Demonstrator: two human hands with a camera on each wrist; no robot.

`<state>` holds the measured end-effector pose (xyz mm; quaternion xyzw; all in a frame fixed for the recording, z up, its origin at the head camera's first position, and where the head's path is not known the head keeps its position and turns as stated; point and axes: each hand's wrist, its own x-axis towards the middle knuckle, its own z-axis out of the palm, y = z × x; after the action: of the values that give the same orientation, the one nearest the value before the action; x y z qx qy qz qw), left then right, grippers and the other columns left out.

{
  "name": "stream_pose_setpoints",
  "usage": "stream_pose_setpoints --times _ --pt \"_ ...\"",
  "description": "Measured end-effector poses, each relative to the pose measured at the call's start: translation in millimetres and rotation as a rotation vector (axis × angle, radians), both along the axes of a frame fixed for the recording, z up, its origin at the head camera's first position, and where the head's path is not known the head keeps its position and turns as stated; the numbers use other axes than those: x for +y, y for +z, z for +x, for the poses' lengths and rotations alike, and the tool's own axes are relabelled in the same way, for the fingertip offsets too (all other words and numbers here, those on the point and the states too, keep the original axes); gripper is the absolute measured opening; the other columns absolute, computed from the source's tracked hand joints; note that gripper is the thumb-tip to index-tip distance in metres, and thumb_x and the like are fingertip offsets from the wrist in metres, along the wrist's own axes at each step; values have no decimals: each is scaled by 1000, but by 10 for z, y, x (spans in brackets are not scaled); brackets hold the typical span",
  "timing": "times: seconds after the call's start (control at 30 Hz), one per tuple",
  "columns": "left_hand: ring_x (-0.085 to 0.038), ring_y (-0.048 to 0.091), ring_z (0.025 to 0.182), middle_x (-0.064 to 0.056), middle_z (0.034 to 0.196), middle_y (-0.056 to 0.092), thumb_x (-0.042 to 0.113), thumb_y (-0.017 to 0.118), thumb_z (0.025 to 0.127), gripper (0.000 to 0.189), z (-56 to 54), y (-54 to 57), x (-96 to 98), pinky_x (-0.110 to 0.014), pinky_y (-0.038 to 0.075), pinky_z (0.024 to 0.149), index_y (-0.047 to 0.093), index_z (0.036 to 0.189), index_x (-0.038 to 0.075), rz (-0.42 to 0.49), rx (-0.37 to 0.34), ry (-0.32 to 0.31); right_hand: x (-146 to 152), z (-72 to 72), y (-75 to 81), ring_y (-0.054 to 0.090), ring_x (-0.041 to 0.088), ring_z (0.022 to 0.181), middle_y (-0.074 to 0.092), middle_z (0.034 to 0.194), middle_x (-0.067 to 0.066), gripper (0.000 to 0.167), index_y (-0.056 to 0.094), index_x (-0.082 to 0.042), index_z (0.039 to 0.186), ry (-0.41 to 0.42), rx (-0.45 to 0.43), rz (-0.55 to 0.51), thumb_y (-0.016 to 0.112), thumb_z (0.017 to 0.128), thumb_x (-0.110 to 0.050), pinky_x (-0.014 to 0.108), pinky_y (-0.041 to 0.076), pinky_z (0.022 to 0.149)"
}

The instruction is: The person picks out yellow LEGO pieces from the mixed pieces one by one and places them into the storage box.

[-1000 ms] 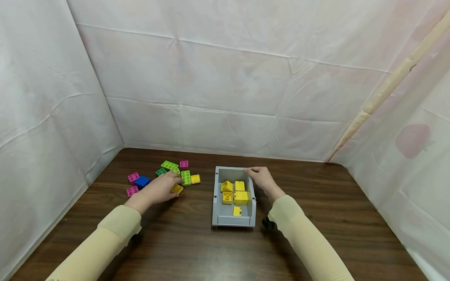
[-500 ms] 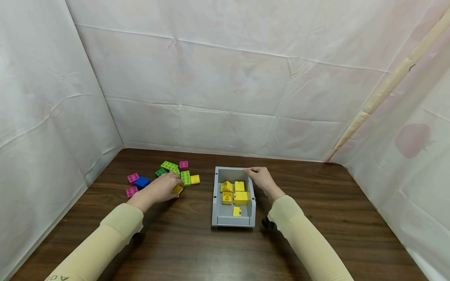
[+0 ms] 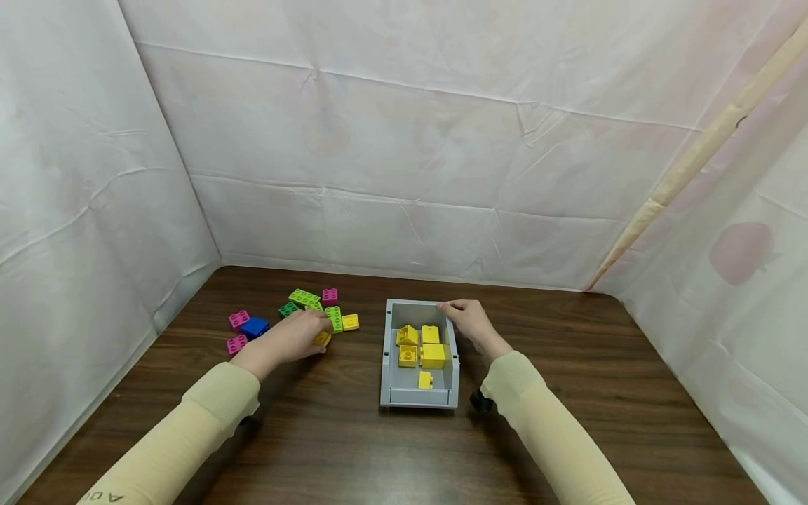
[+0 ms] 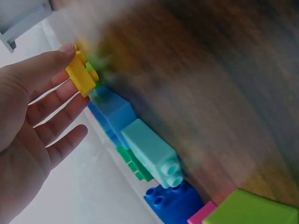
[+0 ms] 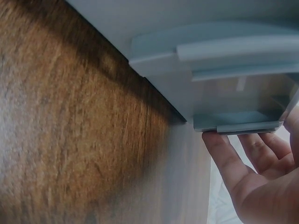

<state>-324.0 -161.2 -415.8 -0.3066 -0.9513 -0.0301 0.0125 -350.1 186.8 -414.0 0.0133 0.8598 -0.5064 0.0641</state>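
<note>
My left hand (image 3: pixel 295 335) is low over the table, among loose toy bricks. In the left wrist view its thumb and fingers pinch a small yellow brick (image 4: pixel 82 77), which shows only partly in the head view. My right hand (image 3: pixel 472 324) holds the far right corner of a grey plastic bin (image 3: pixel 424 398). Several yellow bricks (image 3: pixel 433 356) lie inside this bin. Up close in the right wrist view, the fingers (image 5: pixel 227 158) touch the edge of the bin (image 5: pixel 163 51).
A flat yellow brick (image 3: pixel 350 322) lies right of a lime brick (image 3: pixel 334 320). Pink (image 3: pixel 239 320), blue (image 3: pixel 255 327) and dark green (image 3: pixel 288 309) bricks are around the left hand. White sheets (image 3: pixel 353 231) hang behind the dark wooden table (image 3: pixel 328 449).
The left hand has shifted slightly to the right with the yellow brick, up against the lime brick. The right hand and the bin have stayed put.
</note>
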Motion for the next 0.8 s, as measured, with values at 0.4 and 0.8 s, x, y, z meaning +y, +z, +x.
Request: stream_pose_setpoints --times 0.4,0.8 --pt "-25 62 97 -9 104 64 25 78 78 33 53 131 139 -47 49 90 68 105 8 4 28 1 0 10 8 59 18 93 64 116 9 42 66 -7 118 -9 -1 4 58 93 -39 31 54 71" --pt "-28 62 98 -13 108 62 22 78 78 37 153 277 275 -45 51 89 65 109 4 75 55 22 9 -13 -3 58 18 93 64 116 9 42 66 -7 119 -10 0 12 57 93 -39 30 53 71"
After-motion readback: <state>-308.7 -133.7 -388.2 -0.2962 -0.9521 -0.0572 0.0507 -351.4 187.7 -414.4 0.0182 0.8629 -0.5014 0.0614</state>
